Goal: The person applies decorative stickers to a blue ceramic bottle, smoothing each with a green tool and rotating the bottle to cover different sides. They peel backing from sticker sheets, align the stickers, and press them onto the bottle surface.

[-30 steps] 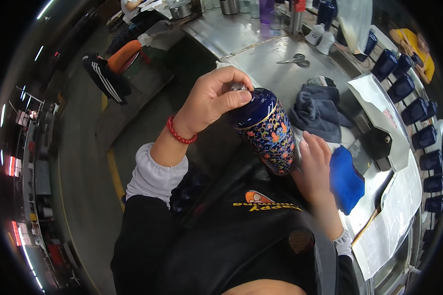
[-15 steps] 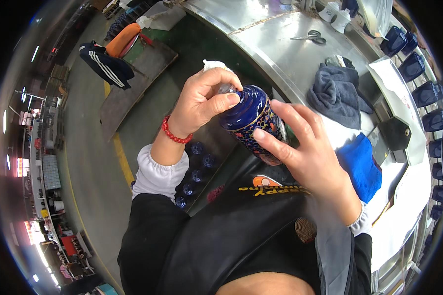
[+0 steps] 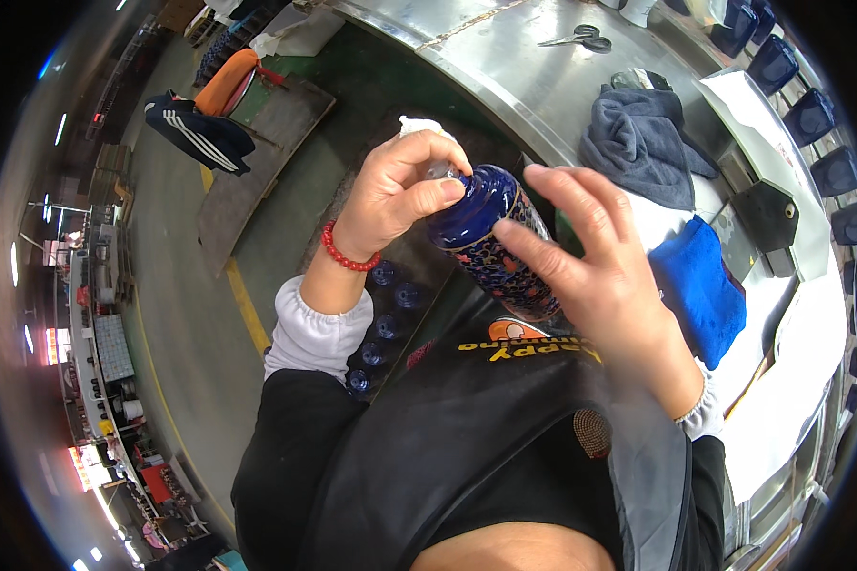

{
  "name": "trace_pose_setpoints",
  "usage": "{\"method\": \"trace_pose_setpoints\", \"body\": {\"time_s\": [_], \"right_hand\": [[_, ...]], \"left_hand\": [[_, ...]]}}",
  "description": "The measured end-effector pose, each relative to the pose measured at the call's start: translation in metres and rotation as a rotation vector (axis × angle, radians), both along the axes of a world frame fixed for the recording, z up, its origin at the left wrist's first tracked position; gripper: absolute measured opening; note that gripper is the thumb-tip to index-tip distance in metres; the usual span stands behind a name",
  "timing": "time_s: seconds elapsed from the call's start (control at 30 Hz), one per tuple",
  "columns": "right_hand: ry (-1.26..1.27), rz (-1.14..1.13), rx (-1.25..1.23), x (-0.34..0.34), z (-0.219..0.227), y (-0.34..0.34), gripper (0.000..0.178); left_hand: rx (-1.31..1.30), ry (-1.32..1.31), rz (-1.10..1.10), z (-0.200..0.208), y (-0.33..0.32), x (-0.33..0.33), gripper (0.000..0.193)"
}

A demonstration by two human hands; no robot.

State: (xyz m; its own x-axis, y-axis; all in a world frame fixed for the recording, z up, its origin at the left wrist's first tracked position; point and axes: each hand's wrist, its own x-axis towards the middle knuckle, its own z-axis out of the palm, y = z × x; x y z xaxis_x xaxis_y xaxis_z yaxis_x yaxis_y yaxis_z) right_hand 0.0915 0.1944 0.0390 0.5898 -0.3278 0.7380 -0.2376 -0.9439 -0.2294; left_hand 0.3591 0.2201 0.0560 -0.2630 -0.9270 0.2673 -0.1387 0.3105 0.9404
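Left grip [image 3: 390, 200] clamped on the top of a blue patterned vase [image 3: 498, 262], right grip [image 3: 611, 271] apart alongside, contact unclear

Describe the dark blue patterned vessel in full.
The vessel looks like glazed ceramic or enamel: a glossy, plain dark-blue shoulder, a thin gold-coloured line, then a body of dense multicoloured floral pattern. It is held tilted before the black apron, top toward the upper left. The left hand grips its top, hiding that end; the right hand spreads around its side, contact unclear.
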Motion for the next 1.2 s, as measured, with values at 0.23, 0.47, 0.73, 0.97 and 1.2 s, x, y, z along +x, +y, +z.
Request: {"method": "trace_pose_setpoints", "body": {"time_s": [0.23,0.47,0.73,0.97,1.2], "right_hand": [[-0.034,0.017,-0.015,-0.003,-0.001,0.001,0.042],[-0.101,0.033,0.42,-0.007,-0.004,0.0,0.04],[-0.057,0.149,0.749,0.005,-0.005,-0.006,0.065],[0.017,0.222,0.871,0.005,-0.007,-0.011,0.054],[-0.025,0.299,0.902,0.003,-0.017,-0.018,0.038]], "left_hand": [[-0.005,0.044,-0.025,-0.003,-0.001,-0.004,0.016],[0.082,0.054,-0.016,-0.012,0.004,0.0,0.03],[0.09,0.137,-0.077,-0.031,0.003,-0.008,0.027],[0.095,0.129,-0.083,-0.035,0.005,-0.011,0.017],[0.059,0.127,-0.071,-0.037,0.004,-0.013,0.016]]}}
